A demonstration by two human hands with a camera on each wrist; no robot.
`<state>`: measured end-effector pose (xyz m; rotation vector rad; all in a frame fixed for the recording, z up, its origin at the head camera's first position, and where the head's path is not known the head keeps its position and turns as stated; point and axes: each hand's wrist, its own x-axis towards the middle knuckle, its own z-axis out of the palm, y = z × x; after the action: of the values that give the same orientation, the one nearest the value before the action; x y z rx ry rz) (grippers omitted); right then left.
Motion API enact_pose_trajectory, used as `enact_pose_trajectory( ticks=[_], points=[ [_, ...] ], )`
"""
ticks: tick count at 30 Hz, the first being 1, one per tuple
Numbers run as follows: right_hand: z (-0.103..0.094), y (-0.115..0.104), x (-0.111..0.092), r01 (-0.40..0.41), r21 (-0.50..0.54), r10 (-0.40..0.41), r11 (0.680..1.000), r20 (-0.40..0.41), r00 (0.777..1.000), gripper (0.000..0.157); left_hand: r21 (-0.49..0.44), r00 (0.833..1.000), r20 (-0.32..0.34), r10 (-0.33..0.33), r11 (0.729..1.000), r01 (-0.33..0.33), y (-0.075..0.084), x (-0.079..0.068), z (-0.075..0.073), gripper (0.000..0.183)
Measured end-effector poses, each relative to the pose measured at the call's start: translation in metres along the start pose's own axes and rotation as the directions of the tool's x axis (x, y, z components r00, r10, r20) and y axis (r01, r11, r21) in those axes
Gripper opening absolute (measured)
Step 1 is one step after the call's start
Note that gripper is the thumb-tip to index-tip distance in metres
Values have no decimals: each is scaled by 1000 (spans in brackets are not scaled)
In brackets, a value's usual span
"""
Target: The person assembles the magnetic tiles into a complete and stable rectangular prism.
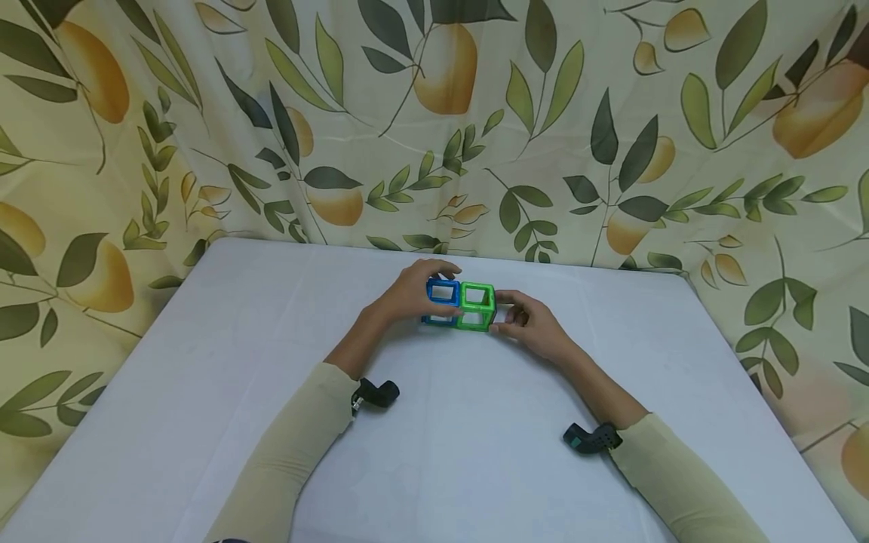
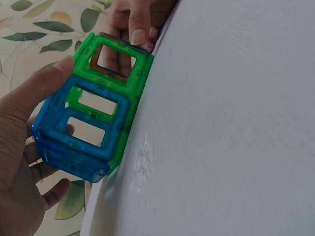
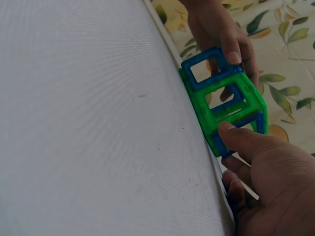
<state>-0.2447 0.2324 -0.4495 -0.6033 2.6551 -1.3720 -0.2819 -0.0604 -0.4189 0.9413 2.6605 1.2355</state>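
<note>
A block of joined see-through magnetic tiles stands on the table, with square blue tiles (image 2: 74, 162) at its left end and green tiles (image 1: 477, 308) at its right. My left hand (image 1: 412, 290) grips the blue end, its thumb along the near side and its fingers on the far side. At the other end, my right hand (image 1: 539, 328) pinches a blue tile (image 3: 219, 144) at the edge of the green part, thumb above and curled fingers below in the right wrist view. An orange-brown edge shows through the green tile in the left wrist view.
A white cloth covers the table (image 1: 441, 452). Behind its back edge hangs a curtain (image 1: 434, 151) printed with fruit and leaves. Black wrist cameras sit at the left sleeve (image 1: 292, 445) and the right sleeve (image 1: 679, 467).
</note>
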Motion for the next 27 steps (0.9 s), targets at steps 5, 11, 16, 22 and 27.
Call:
enact_pose_trajectory(
  ticks=[5,11,16,22,27],
  points=[
    [0,-2,0,2,-2,-2,1000,-7,1000,61,6,998,26,-55,998,55,-8,-4,-2,81],
    [1,-1,1,9,-5,-9,1000,0,1000,62,31,993,62,-100,995,99,-21,-14,-6,86],
    [0,-1,2,-1,-16,1,1000,-8,1000,62,47,993,73,-97,994,94,-31,-20,-9,82],
    [2,-3,5,-6,-13,5,1000,-4,1000,63,84,991,68,-117,990,112,-32,-23,-11,71],
    [5,-3,8,-4,-25,4,1000,-4,1000,63,82,989,59,-137,988,132,-32,-26,-14,70]
  ],
)
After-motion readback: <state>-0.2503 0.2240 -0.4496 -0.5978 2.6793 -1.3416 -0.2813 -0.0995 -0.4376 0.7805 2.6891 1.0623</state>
